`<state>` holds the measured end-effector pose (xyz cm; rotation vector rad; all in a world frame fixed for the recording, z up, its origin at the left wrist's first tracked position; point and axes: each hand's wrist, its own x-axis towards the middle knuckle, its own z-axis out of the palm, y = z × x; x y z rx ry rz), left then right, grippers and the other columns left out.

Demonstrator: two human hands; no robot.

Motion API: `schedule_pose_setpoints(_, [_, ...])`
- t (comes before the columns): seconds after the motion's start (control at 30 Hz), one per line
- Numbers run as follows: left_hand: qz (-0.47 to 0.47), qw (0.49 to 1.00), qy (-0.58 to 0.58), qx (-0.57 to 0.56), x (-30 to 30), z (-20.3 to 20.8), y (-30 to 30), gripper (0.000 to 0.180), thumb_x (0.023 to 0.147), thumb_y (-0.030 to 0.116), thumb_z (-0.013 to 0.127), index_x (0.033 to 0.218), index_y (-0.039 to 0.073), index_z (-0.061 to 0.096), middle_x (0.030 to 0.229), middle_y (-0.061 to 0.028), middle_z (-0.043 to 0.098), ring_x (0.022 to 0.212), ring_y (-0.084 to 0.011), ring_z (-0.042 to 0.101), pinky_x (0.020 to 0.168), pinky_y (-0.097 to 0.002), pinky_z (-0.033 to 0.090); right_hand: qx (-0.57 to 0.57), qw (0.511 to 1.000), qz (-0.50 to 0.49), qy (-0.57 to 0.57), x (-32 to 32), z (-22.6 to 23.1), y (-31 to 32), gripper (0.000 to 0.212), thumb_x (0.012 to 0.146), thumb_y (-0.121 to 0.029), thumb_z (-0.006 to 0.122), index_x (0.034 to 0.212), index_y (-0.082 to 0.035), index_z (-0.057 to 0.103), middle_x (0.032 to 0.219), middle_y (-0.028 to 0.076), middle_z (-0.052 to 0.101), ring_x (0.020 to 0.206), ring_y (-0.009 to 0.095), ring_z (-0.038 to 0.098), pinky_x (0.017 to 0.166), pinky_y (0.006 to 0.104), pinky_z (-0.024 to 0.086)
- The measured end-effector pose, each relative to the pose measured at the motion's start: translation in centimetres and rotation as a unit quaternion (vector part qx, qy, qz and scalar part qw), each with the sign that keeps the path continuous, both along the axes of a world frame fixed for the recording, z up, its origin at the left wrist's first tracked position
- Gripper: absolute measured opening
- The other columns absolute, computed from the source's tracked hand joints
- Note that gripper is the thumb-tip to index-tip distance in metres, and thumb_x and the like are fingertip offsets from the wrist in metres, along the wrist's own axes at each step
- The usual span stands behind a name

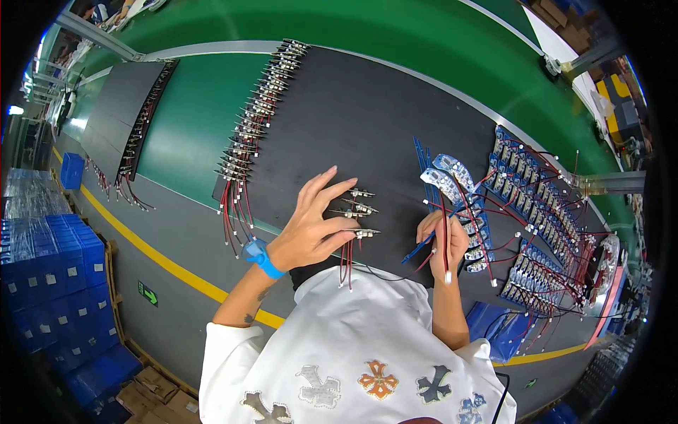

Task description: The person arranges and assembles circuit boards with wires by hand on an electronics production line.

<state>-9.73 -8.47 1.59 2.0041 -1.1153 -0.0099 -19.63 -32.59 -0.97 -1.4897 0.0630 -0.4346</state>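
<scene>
Left hand (311, 230) flat and spread open on the black mat (367, 120), fingertips pinning small wired connectors (359, 210) just right of it. Further right, right hand (443, 237) closed around a red-wired blue circuit board (445, 180), near the mat's right edge.

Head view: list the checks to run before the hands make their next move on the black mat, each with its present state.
1. Left hand flat on the black mat, fingers by the small wired parts: ok.
2. Right hand grips a red-wired piece: ok.
3. Blue wrist strap on the left wrist: ok.
4. Finished row of wired parts lined along the mat's left edge: ok.
5. Supply of blue circuit boards within the right hand's reach: ok.
6. Seating of wires in the parts: cannot tell.
</scene>
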Motion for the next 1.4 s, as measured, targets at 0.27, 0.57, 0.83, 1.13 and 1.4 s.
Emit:
schedule_pose_setpoints(0.27, [0.061, 0.994, -0.071, 0.05, -0.8, -0.3, 0.6, 0.029, 0.076, 0.026, 0.073, 0.103, 0.016, 0.069, 0.143, -0.0144, 0.042, 0.137, -0.0404, 0.029, 0.109, -0.0556, 0.025, -0.014, 0.992, 0.114, 0.057, -0.9, 2.8, -1.3, 0.034, 0.1, -0.017, 0.046, 0.074, 0.003, 0.056, 0.068, 0.011, 0.057, 0.059, 0.016, 0.053, 0.053, 0.0281, 0.041])
schedule_pose_setpoints(0.57, [0.025, 0.996, -0.054, -0.062, -2.1, 2.1, -1.7, 0.054, 0.072, 0.027, 0.078, 0.118, 0.006, 0.059, 0.133, -0.0148, 0.051, 0.123, -0.0362, 0.046, 0.099, -0.042, 0.038, -0.041, 0.966, 0.243, 0.073, -1.6, 5.4, -2.5, 0.035, 0.099, -0.019, 0.047, 0.076, 0.004, 0.058, 0.07, 0.011, 0.058, 0.065, 0.018, 0.054, 0.058, 0.0315, 0.042])
schedule_pose_setpoints(0.83, [0.05, 0.798, 0.49, -0.347, -3.0, 2.9, -5.9, 0.029, 0.097, 0.021, 0.056, 0.115, -0.001, 0.053, 0.1, -0.0089, 0.063, 0.077, -0.0096, 0.058, 0.061, -0.0213, 0.044, -0.061, 0.948, 0.293, 0.109, -1.8, 5.9, -0.9, 0.026, 0.097, -0.011, 0.051, 0.078, 0.003, 0.062, 0.07, 0.008, 0.059, 0.062, 0.017, 0.054, 0.057, 0.0293, 0.042])
schedule_pose_setpoints(1.13, [0.192, 0.846, 0.402, -0.294, -4.4, 1.8, -7.0, 0.024, 0.096, 0.014, 0.059, 0.078, -0.001, 0.059, 0.054, 0.0044, 0.05, 0.052, 0.0009, 0.039, 0.044, -0.0212, 0.029, -0.149, 0.972, 0.155, 0.092, -0.8, 7.3, 2.1, 0.027, 0.092, -0.009, 0.059, 0.07, 0.001, 0.047, 0.057, 0.009, 0.043, 0.046, 0.021, 0.043, 0.046, 0.0361, 0.031])
schedule_pose_setpoints(1.4, [0.287, 0.882, 0.299, -0.223, -5.6, 3.9, -5.8, 0.032, 0.094, 0.016, 0.061, 0.068, -0.001, 0.055, 0.051, 0.0009, 0.049, 0.05, -0.0019, 0.04, 0.043, -0.0238, 0.033, -0.225, 0.946, 0.234, 0.014, -0.8, 8.3, 2.7, 0.018, 0.089, -0.004, 0.061, 0.075, 0.001, 0.049, 0.058, 0.012, 0.047, 0.05, 0.031, 0.047, 0.048, 0.04, 0.036])
